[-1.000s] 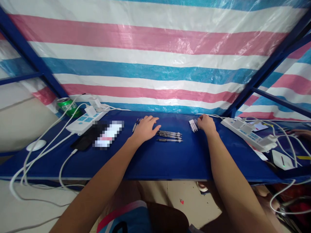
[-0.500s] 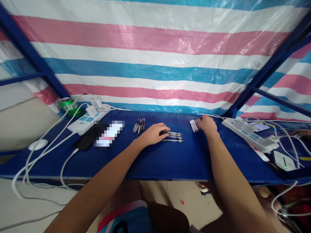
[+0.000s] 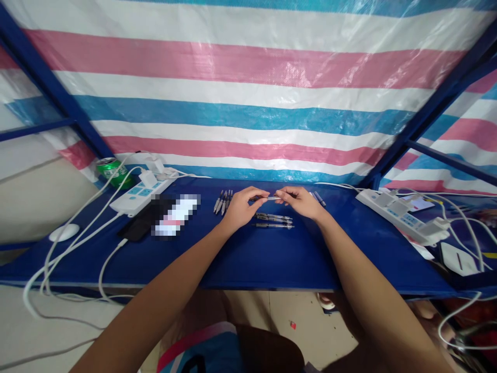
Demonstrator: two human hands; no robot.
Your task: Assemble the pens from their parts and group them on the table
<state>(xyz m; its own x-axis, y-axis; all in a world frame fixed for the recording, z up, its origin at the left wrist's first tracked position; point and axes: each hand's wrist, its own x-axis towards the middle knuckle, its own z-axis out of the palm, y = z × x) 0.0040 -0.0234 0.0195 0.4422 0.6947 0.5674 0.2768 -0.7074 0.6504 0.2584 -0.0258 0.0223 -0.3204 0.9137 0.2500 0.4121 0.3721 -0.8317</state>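
My left hand [image 3: 243, 206] and my right hand [image 3: 301, 201] meet above the blue table [image 3: 248, 254], both pinching one pen [image 3: 272, 198] that runs between their fingertips. Just below the hands lie a few pens [image 3: 274, 221] in a row on the table. A bunch of dark pen parts [image 3: 222, 201] lies to the left of my left hand. Small white pen parts [image 3: 319, 198] lie behind my right hand, partly hidden by it.
A white power strip [image 3: 142, 192] with plugs and cables and a green can [image 3: 111, 171] stand at the back left, beside a black phone [image 3: 137, 226]. Another power strip [image 3: 404, 221] and a white device [image 3: 458, 258] lie at the right. Striped tarpaulin [image 3: 248, 103] closes the back.
My left hand picked a pen from the row and lifted it. My right hand left the white parts at the right and came over to grasp the pen's other end.
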